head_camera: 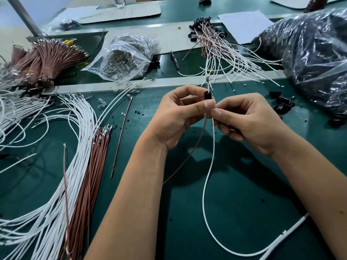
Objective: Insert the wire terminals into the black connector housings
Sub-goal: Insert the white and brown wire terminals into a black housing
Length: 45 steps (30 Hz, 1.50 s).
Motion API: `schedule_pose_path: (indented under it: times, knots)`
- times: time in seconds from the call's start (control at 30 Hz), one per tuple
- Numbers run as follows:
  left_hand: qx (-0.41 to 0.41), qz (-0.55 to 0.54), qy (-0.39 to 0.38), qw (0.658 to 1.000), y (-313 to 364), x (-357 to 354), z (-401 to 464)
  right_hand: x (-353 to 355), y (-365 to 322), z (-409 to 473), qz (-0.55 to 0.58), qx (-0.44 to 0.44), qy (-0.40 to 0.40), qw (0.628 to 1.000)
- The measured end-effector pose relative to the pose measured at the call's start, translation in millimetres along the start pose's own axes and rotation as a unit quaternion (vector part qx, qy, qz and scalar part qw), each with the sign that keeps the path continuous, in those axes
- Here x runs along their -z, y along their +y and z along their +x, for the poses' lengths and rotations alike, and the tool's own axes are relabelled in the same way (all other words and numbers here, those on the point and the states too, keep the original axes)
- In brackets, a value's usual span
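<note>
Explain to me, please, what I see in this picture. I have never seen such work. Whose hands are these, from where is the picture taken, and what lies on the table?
There is no machine here. A person works with two bare hands, and the one picture comes from a camera worn on the head, looking down.

The left hand pinches a small black housing. The right hand pinches a white wire just below it. A brown wire also hangs down from there.

On the green table lie loose white wires, brown wires, a clear bag of small parts, finished pieces, spare black housings and a big dark plastic bag.
</note>
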<state>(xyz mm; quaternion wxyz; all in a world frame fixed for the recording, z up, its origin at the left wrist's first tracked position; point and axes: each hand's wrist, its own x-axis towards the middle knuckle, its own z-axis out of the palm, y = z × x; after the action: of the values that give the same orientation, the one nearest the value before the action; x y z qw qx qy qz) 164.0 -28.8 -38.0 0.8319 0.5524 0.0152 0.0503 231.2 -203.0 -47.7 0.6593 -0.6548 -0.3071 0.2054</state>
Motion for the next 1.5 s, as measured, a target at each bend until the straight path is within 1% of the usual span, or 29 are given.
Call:
schedule_pose_path:
  times: [0.1,0.23,0.37,0.5,0.6,0.87,1.03,1.2,1.37,1.5]
  knots:
    - [-0.011,0.01,-0.004,1.0,0.7,0.5,-0.6,-1.6,-1.8,-0.7,-0.013,0.019,0.014,1.0]
    - [-0.063,0.033,-0.005,0.997,2.1,0.3,-0.5,-1.9,-4.1,-0.6,-0.088,0.041,0.003,0.995]
    - [-0.097,0.015,-0.015,0.995,3.3,-1.2,0.0,-4.2,-5.3,-0.2,-0.158,0.114,0.007,0.981]
    - [-0.12,0.017,-0.031,0.992,3.8,-0.4,0.5,-4.1,-4.4,1.2,-0.171,0.167,0.037,0.97]
    - [-0.129,0.026,-0.045,0.99,3.5,-0.1,0.3,-2.1,-4.9,1.3,-0.174,0.186,0.035,0.967]
    - [-0.144,0.026,-0.057,0.988,4.4,-1.7,0.3,0.2,-5.7,0.4,-0.215,0.201,0.027,0.955]
    - [-0.144,0.028,-0.054,0.988,4.7,-1.1,0.6,0.4,-3.8,1.7,-0.224,0.202,0.058,0.952]
    - [-0.136,0.04,-0.036,0.989,4.4,-1.1,0.4,-3.1,-2.8,1.4,-0.211,0.204,0.067,0.954]
    - [-0.108,0.058,-0.01,0.992,3.1,-2.1,0.3,-2.7,-4.9,0.3,-0.182,0.183,0.07,0.964]
    - [-0.077,0.058,0.008,0.995,3.0,-4.4,-1.0,-0.1,-6.1,-1.3,-0.136,0.131,0.058,0.98]
